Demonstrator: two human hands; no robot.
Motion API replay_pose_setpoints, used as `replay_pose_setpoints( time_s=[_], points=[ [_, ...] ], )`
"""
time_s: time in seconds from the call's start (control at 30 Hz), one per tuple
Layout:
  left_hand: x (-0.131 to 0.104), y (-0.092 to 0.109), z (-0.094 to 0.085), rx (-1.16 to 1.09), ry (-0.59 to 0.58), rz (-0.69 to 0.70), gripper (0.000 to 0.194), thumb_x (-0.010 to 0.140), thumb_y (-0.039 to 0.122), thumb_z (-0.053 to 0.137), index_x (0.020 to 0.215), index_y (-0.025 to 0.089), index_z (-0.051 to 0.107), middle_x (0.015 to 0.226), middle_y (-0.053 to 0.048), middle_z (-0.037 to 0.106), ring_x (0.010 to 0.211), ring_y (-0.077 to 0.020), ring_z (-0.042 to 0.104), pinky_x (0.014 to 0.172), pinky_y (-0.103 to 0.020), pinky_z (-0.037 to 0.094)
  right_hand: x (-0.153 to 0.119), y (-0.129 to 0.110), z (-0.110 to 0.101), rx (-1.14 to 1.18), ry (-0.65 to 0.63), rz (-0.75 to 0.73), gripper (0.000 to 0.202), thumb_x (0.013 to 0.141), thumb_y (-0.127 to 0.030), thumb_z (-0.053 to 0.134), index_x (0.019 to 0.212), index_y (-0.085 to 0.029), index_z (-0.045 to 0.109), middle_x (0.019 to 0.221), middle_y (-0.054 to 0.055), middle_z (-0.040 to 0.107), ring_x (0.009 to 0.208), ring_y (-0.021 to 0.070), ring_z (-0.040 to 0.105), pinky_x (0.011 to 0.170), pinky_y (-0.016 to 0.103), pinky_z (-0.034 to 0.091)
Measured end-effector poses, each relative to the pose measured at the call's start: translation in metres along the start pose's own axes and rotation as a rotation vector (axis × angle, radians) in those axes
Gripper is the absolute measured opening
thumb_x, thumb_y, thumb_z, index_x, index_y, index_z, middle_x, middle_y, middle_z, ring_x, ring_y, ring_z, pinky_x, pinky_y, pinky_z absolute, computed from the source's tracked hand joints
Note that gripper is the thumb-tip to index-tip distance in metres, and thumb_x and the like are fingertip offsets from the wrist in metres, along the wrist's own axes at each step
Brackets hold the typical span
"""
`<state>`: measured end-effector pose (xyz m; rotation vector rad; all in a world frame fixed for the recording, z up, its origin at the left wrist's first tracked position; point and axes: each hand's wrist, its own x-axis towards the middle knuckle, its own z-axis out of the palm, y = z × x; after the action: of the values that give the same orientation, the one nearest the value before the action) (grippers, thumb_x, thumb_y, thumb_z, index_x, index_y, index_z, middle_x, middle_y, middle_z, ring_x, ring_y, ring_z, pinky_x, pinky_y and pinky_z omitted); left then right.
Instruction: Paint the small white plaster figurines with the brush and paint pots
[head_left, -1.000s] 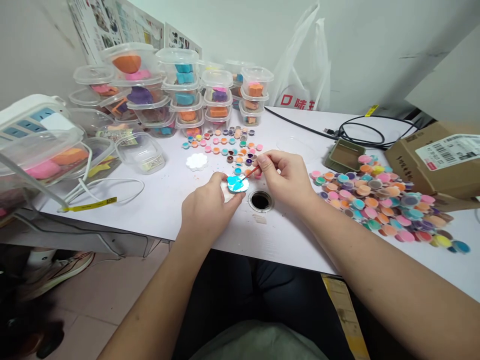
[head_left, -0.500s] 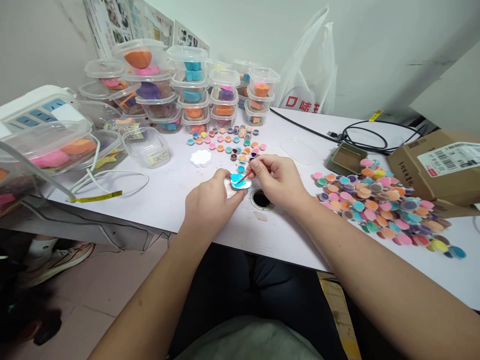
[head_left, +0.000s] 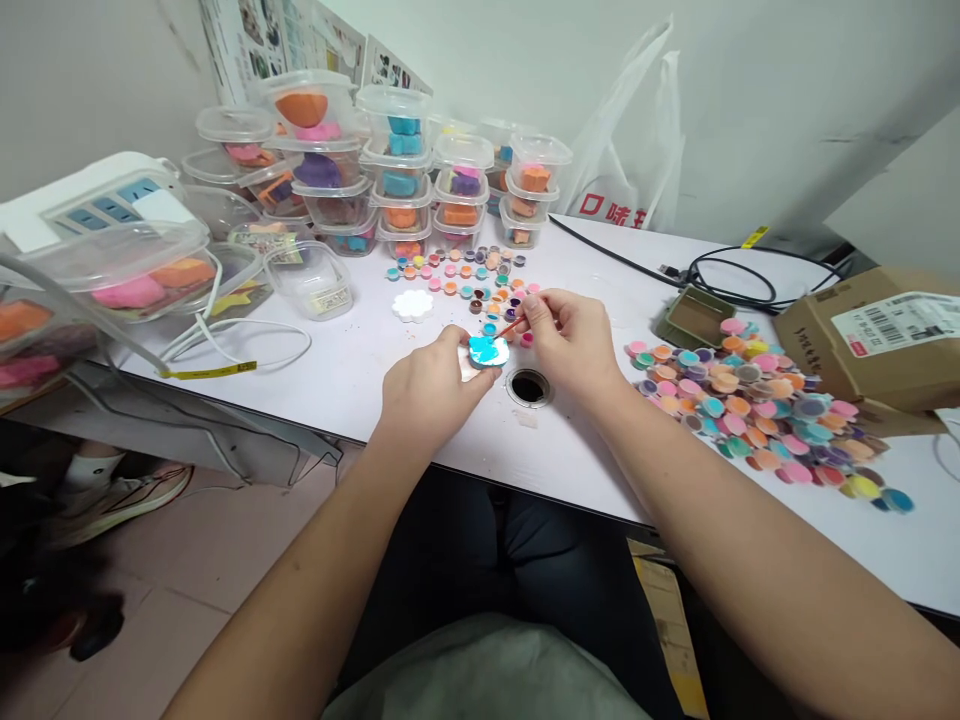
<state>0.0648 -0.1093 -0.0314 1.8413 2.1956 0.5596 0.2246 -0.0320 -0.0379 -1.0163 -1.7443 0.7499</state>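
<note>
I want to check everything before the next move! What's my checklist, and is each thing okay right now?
1. Left hand's grip has the piece: ok, pinched between thumb and fingers.
2. Right hand's grip has the brush: ok, pinched between thumb and finger.
3. Brush tip touches the piece: cannot tell, it's too small to see.
4. Blue covers the whole top of the piece: not ok, some white shows.
5. Hole is covered: not ok, it's open in the table near both hands.
6. White flower lies flat on the table: ok.
</note>
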Motion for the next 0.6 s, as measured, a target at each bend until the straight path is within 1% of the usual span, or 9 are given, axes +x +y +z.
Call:
replay_pose_setpoints(
  time_s=[0.03, 0.1, 0.2, 0.27, 0.33, 0.4, 0.47, 0.53, 0.6],
  points=[
    [-0.0003, 0.0000, -0.0002, 0.003, 0.003, 0.006, 0.046, 0.085, 0.059, 0.062, 0.120, 0.029, 0.060, 0.087, -0.001, 0.074, 0.078, -0.0239, 0.070, 0.060, -0.032, 0.038, 0.0000, -0.0008, 0.0002, 0.042, 0.007, 0.003, 0.041, 0.096, -0.056, 0.059, 0.080, -0.020, 0.068, 0.071, 0.003, 0.073, 0.065, 0.0179, 0.069, 0.066, 0.033, 0.054],
    [-0.0011, 0.0001, -0.0009, 0.005, 0.006, 0.020, 0.044, 0.086, 0.059, 0.062, 0.118, 0.029, 0.060, 0.087, -0.001, 0.074, 0.079, -0.0240, 0.070, 0.060, -0.032, 0.038, -0.0004, -0.0021, 0.0010, 0.097, -0.022, -0.010, 0.042, 0.095, -0.059, 0.059, 0.084, -0.020, 0.069, 0.076, 0.004, 0.075, 0.070, 0.0188, 0.071, 0.068, 0.033, 0.056],
    [-0.0025, 0.0003, -0.0024, 0.005, 0.003, 0.027, 0.041, 0.087, 0.057, 0.061, 0.117, 0.029, 0.060, 0.086, -0.001, 0.074, 0.078, -0.0241, 0.070, 0.060, -0.032, 0.039, -0.0003, -0.0015, 0.0018, 0.029, -0.081, -0.036, 0.042, 0.096, -0.058, 0.058, 0.085, -0.019, 0.071, 0.079, 0.005, 0.077, 0.075, 0.0197, 0.072, 0.070, 0.034, 0.055],
    [-0.0032, 0.0006, -0.0033, 0.005, 0.001, 0.021, 0.040, 0.088, 0.056, 0.061, 0.116, 0.029, 0.060, 0.086, -0.001, 0.074, 0.077, -0.0243, 0.070, 0.060, -0.033, 0.039, 0.0004, -0.0002, 0.0010, -0.002, -0.071, -0.023, 0.042, 0.097, -0.056, 0.057, 0.083, -0.019, 0.070, 0.076, 0.005, 0.076, 0.072, 0.0193, 0.071, 0.068, 0.033, 0.054],
    [-0.0036, 0.0010, -0.0038, 0.003, -0.002, 0.020, 0.040, 0.087, 0.055, 0.061, 0.117, 0.029, 0.060, 0.086, -0.001, 0.074, 0.076, -0.0246, 0.070, 0.061, -0.033, 0.039, 0.0007, 0.0002, -0.0001, 0.043, -0.045, -0.009, 0.041, 0.097, -0.056, 0.057, 0.084, -0.019, 0.070, 0.076, 0.005, 0.076, 0.071, 0.0187, 0.070, 0.067, 0.033, 0.054],
    [-0.0035, 0.0012, -0.0040, -0.001, -0.002, 0.028, 0.039, 0.087, 0.055, 0.062, 0.117, 0.029, 0.060, 0.087, -0.001, 0.074, 0.077, -0.0250, 0.070, 0.061, -0.033, 0.040, -0.0001, -0.0009, -0.0009, 0.071, -0.025, -0.027, 0.041, 0.098, -0.056, 0.056, 0.087, -0.019, 0.071, 0.079, 0.004, 0.076, 0.073, 0.0189, 0.070, 0.068, 0.033, 0.054],
    [-0.0033, 0.0012, -0.0041, -0.004, -0.004, 0.031, 0.039, 0.088, 0.055, 0.061, 0.117, 0.029, 0.060, 0.087, -0.001, 0.075, 0.078, -0.0256, 0.071, 0.062, -0.033, 0.041, -0.0018, -0.0028, -0.0015, 0.010, -0.006, -0.115, 0.039, 0.099, -0.054, 0.055, 0.090, -0.021, 0.074, 0.081, 0.005, 0.076, 0.083, 0.0213, 0.068, 0.073, 0.036, 0.054],
    [-0.0029, 0.0008, -0.0038, -0.004, -0.011, 0.025, 0.040, 0.089, 0.057, 0.060, 0.118, 0.029, 0.060, 0.088, -0.002, 0.075, 0.080, -0.0261, 0.071, 0.064, -0.034, 0.043, -0.0038, -0.0045, -0.0024, -0.099, 0.009, -0.273, 0.033, 0.101, -0.048, 0.056, 0.089, -0.024, 0.075, 0.082, 0.005, 0.077, 0.090, 0.0235, 0.063, 0.080, 0.040, 0.053],
    [-0.0023, -0.0001, -0.0033, -0.002, -0.019, 0.019, 0.043, 0.089, 0.059, 0.060, 0.119, 0.029, 0.060, 0.089, -0.002, 0.075, 0.082, -0.0266, 0.072, 0.067, -0.034, 0.046, -0.0057, -0.0054, -0.0043, -0.181, -0.019, -0.444, 0.027, 0.101, -0.041, 0.056, 0.089, -0.025, 0.075, 0.082, 0.005, 0.077, 0.091, 0.0241, 0.059, 0.084, 0.043, 0.050]
  ],
)
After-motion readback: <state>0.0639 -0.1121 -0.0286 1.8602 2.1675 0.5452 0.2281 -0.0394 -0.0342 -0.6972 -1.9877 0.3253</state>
